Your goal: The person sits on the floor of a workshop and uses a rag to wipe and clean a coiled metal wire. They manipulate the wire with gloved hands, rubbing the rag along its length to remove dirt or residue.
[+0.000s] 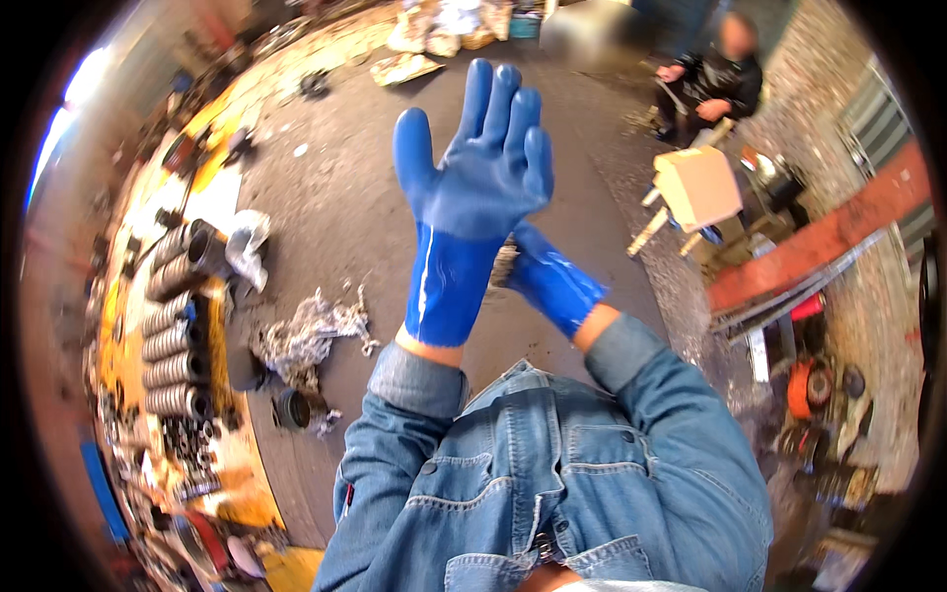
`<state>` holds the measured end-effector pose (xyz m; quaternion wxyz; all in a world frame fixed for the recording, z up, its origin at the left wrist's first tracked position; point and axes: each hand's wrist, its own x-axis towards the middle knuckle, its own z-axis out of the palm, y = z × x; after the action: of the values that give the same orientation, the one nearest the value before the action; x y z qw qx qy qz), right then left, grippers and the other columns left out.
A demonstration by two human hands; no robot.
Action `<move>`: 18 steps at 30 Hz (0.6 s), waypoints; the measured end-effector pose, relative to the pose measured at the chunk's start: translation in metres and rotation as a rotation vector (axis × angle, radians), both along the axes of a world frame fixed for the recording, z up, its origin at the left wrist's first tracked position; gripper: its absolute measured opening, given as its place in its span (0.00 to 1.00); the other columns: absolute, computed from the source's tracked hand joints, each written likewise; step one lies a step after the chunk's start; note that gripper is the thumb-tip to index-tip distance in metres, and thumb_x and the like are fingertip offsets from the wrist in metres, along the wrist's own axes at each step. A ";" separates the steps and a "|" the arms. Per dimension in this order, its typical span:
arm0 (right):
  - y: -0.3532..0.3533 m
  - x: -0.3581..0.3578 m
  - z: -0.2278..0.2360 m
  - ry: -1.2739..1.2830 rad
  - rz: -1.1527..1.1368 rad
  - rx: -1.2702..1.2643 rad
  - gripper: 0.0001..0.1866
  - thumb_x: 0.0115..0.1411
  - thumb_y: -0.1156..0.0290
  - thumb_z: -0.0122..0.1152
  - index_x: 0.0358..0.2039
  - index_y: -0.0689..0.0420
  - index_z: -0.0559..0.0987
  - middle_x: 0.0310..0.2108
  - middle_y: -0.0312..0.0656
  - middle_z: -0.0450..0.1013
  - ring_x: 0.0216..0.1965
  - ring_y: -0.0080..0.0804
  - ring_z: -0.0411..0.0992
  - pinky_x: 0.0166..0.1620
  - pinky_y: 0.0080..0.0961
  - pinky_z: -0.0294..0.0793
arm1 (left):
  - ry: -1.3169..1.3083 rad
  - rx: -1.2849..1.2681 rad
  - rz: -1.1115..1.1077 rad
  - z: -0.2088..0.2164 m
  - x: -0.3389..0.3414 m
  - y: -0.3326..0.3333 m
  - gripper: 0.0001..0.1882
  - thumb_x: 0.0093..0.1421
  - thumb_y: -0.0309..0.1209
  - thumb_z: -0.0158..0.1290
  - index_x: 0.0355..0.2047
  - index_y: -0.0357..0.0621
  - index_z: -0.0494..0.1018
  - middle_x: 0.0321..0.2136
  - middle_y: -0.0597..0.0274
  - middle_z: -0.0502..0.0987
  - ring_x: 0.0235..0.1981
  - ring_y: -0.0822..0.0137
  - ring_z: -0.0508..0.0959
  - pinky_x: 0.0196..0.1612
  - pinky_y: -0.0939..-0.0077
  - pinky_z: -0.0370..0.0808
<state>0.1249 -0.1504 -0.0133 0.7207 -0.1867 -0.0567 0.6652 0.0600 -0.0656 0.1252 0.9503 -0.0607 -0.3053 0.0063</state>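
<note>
Both my hands wear long blue rubber gloves. My left hand is raised in front of me, palm turned toward me, fingers stretched up and thumb apart, holding nothing. My right hand is just behind and to the right of the left glove's cuff. A bit of shaggy grey-brown rag shows at its inner edge, against the left cuff. The left glove hides most of the right fingers. A heap of similar grey rag lies on the dark floor to the left.
Several ribbed metal cylinders stand in a row at the left, beside a crumpled plastic bag and a dark round part. A person sits far right, near a cardboard box. A red beam crosses the right side.
</note>
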 end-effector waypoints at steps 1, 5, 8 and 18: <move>0.009 -0.003 0.000 0.054 0.019 0.062 0.20 0.64 0.59 0.58 0.50 0.59 0.76 0.40 0.45 0.77 0.39 0.37 0.77 0.43 0.32 0.79 | -0.116 0.056 -0.067 0.000 0.007 -0.014 0.39 0.65 0.62 0.46 0.71 0.58 0.59 0.68 0.61 0.66 0.68 0.58 0.65 0.67 0.59 0.63; 0.038 -0.031 0.022 0.145 0.071 0.239 0.20 0.66 0.60 0.55 0.52 0.59 0.75 0.43 0.45 0.77 0.43 0.37 0.76 0.47 0.33 0.78 | -0.253 0.339 -0.103 0.008 0.008 -0.022 0.41 0.68 0.65 0.38 0.74 0.58 0.52 0.71 0.59 0.60 0.68 0.56 0.65 0.64 0.60 0.62; 0.027 -0.025 0.016 0.156 0.021 0.218 0.19 0.68 0.60 0.53 0.53 0.58 0.74 0.46 0.46 0.76 0.46 0.36 0.76 0.49 0.34 0.77 | -0.320 0.265 -0.126 -0.004 0.020 -0.017 0.41 0.68 0.64 0.36 0.74 0.58 0.51 0.71 0.54 0.60 0.67 0.53 0.66 0.61 0.59 0.63; 0.007 -0.047 0.017 0.207 0.030 0.028 0.18 0.74 0.61 0.45 0.57 0.56 0.72 0.54 0.46 0.75 0.55 0.35 0.74 0.57 0.38 0.75 | 0.140 0.459 0.282 -0.012 -0.002 0.013 0.38 0.66 0.63 0.42 0.67 0.52 0.66 0.55 0.54 0.79 0.48 0.59 0.78 0.38 0.69 0.70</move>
<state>0.0777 -0.1439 0.0033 0.7154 -0.1061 0.0061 0.6906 0.0576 -0.0530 0.1133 0.9478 0.1999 -0.2376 0.0731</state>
